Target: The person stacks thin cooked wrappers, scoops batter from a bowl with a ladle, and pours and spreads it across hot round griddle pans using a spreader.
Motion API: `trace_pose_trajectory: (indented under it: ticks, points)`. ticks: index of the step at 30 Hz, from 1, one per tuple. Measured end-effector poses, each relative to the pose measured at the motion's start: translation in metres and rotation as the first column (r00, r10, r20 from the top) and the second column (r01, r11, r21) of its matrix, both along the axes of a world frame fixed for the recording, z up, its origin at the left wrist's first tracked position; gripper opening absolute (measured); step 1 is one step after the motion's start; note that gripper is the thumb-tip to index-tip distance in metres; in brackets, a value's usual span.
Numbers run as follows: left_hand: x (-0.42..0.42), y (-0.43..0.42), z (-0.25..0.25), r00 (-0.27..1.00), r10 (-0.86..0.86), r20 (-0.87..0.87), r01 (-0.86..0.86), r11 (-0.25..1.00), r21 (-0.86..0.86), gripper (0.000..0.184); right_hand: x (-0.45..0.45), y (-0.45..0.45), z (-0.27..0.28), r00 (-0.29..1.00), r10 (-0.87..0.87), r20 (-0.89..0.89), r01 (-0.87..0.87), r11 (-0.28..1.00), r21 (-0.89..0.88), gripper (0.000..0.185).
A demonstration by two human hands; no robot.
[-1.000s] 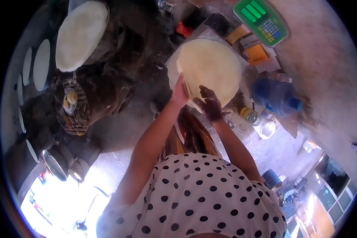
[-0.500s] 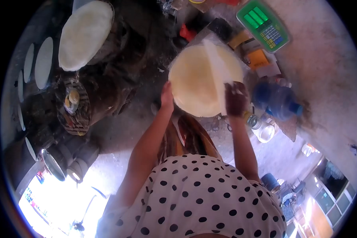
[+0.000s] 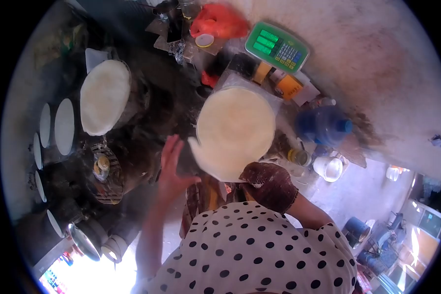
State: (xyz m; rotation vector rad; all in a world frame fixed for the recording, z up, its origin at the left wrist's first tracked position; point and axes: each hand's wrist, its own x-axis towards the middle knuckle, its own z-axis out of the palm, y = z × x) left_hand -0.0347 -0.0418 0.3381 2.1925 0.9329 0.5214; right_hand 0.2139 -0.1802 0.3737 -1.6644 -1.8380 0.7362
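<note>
Closest to the body, the dark-gloved right hand (image 3: 269,186) has its fingers closed, apparently pinching the near edge of a thin pale sheet (image 3: 213,164). The bare left hand (image 3: 172,169) has come away from it, open and spread, just beside its left edge. That edge now juts towards the person, so the sheet seems held from one side only, over the pale round (image 3: 236,115) on clear plastic (image 3: 271,98). Beyond, to the right, sit a glass jar (image 3: 300,157), a big blue bottle (image 3: 321,125) and, farther off, a lit green scale (image 3: 278,48).
</note>
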Motion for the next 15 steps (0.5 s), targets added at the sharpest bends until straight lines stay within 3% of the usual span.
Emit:
trace_pose_trajectory:
  ticks: [1,3,4,5,7,8,10,12,15]
  points:
    - [0.002,0.006,0.017,1.0,-0.004,-0.001,0.004,1.0,0.007,0.091,0.001,0.001,0.002,1.0,-0.004,-0.001,0.004,1.0,0.007,0.014]
    - [0.009,0.025,0.038,0.878,-0.456,-0.147,0.432,0.886,-0.167,0.078,0.0,0.006,0.005,0.994,0.059,-0.091,-0.068,0.993,-0.097,0.013]
    - [0.015,0.03,0.038,0.848,-0.529,-0.024,0.505,0.823,-0.26,0.06,-0.001,0.01,0.006,0.994,0.057,-0.089,-0.065,0.994,-0.088,0.013]
    - [0.019,0.031,0.037,0.846,-0.532,-0.027,0.509,0.823,-0.252,0.06,-0.003,0.014,0.007,0.994,0.067,-0.089,-0.08,0.984,-0.158,0.013]
    - [0.023,0.034,0.03,0.749,-0.651,-0.123,0.465,0.649,-0.602,0.047,-0.008,0.021,0.009,0.994,0.068,-0.083,-0.085,0.971,-0.225,0.014]
    - [0.019,0.036,0.013,0.75,-0.659,-0.057,0.52,0.641,-0.565,0.031,-0.011,0.025,0.01,0.998,0.062,-0.031,-0.067,0.971,-0.231,0.015]
    - [0.02,0.042,0.014,0.773,-0.634,-0.004,0.548,0.67,-0.501,0.026,-0.018,0.03,0.016,0.998,0.06,0.028,-0.052,0.971,-0.234,0.016]
    - [0.012,0.056,0.011,0.816,-0.576,0.051,0.546,0.738,-0.397,0.019,-0.029,0.04,0.024,0.984,-0.169,-0.055,0.163,0.981,-0.101,0.023]
    - [-0.027,0.098,0.039,0.937,-0.347,0.044,0.343,0.885,-0.314,0.019,-0.05,0.062,0.053,0.837,-0.526,0.153,0.489,0.843,0.223,0.04]
